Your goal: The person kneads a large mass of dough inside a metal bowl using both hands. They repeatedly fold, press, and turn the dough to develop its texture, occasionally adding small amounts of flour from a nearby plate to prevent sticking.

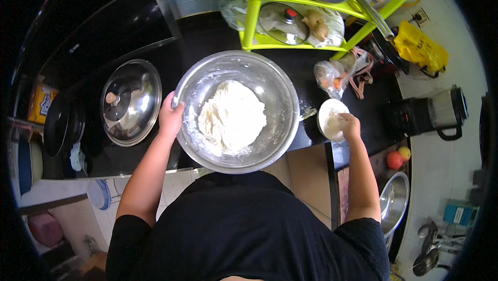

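Mixing bowl [278, 94]: metal, kinda satin, inside smudged with white powder. Dough [232, 117]: matt, lumpy, pretty rough on top. Small bowl [321, 120]: smooth, maybe ceramic, hard to tell. Tabletop [295, 68]: super glossy, throws reflections. Domed lid [131, 107]: polished metal, near mirror. Shelf rack [252, 22]: smooth plastic. See-through lid [277, 24]: glossy, glass-looking. Yellow bag [420, 47]: crinkly thin plastic. Shirt [238, 219]: soft-looking cloth, totally matt.

Two hands [170, 117], one dough lump [232, 117], one white bowl [321, 118], two fruits [394, 160] (one red)
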A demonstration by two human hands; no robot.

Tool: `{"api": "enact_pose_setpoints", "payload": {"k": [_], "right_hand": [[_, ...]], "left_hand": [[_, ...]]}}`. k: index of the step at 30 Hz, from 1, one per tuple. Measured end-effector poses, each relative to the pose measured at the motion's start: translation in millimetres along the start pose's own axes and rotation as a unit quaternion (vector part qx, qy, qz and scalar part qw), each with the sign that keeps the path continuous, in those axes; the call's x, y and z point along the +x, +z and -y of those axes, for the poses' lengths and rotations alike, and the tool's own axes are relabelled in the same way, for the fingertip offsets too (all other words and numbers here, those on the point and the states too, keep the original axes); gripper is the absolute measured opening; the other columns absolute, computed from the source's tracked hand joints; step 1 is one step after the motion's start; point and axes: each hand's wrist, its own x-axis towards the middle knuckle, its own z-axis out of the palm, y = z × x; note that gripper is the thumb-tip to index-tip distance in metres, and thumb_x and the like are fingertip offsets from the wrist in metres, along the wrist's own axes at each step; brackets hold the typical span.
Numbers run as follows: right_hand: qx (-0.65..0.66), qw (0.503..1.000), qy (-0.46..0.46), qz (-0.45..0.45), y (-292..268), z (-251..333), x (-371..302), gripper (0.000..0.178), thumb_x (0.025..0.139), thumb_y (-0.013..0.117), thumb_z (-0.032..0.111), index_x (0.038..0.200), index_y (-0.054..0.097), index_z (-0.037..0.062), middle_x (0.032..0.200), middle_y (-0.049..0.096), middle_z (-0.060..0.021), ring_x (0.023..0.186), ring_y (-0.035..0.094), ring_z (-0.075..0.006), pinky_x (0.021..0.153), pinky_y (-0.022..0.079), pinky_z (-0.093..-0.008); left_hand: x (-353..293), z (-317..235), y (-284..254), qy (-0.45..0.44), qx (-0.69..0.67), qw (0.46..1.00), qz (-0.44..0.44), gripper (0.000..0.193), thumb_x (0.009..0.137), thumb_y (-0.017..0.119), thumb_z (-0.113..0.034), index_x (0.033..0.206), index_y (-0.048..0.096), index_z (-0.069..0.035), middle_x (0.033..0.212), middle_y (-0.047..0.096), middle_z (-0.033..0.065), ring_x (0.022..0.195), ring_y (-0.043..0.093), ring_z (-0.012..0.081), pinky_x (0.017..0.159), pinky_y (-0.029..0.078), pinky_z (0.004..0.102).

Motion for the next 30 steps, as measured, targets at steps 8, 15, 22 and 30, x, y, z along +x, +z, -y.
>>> {"api": "enact_pose_setpoints", "payload": {"k": [8,15,22,30], "right_hand": [[0.431,0.885,0.098,0.146,-2.9,158.6,-12.7,0.018,0.084,0.059,0.010,0.099,0.059,-0.0011,0.075,0.058,-0.0029,0.059,0.050,-0.0094,0.053,0.041,-0.0222],[0.342,0.893,-0.010,0.293,97.2,301.1,-12.3,0.024,0.087,0.061,0.019,0.101,0.061,-0.0004,0.080,0.063,-0.0045,0.064,0.056,-0.0110,0.055,0.044,-0.0242],[0.096,0.943,-0.177,0.265,173.7,345.9,16.3,0.022,0.086,0.059,0.022,0.094,0.063,0.0016,0.071,0.062,-0.0069,0.060,0.056,-0.0149,0.057,0.047,-0.0289],[-0.205,0.915,-0.130,0.323,235.0,322.1,1.7,0.056,0.076,0.067,0.041,0.119,0.056,0.0066,0.119,0.056,-0.0201,0.114,0.052,-0.0309,0.097,0.040,-0.0387]], "left_hand": [[-1.4,5.4,-5.1,-0.018,0.088,0.996,-0.006,0.041,0.083,0.060,-0.012,0.121,0.049,0.001,0.107,0.062,0.0139,0.097,0.060,0.0219,0.086,0.045,0.0311],[-9.7,-41.1,-0.5,-0.033,0.107,0.994,0.005,0.033,0.083,0.059,-0.011,0.114,0.054,-0.001,0.099,0.065,0.0108,0.090,0.062,0.0198,0.081,0.046,0.0306],[-6.9,-20.8,-1.2,-0.039,0.164,0.986,-0.009,0.043,0.082,0.058,-0.022,0.121,0.050,-0.005,0.099,0.065,0.0167,0.091,0.062,0.0320,0.079,0.048,0.0402],[-3.5,-8.5,3.1,-0.081,0.065,0.995,-0.005,0.045,0.074,0.059,-0.016,0.117,0.053,-0.005,0.100,0.064,0.0178,0.092,0.062,0.0331,0.080,0.047,0.0393]]}}
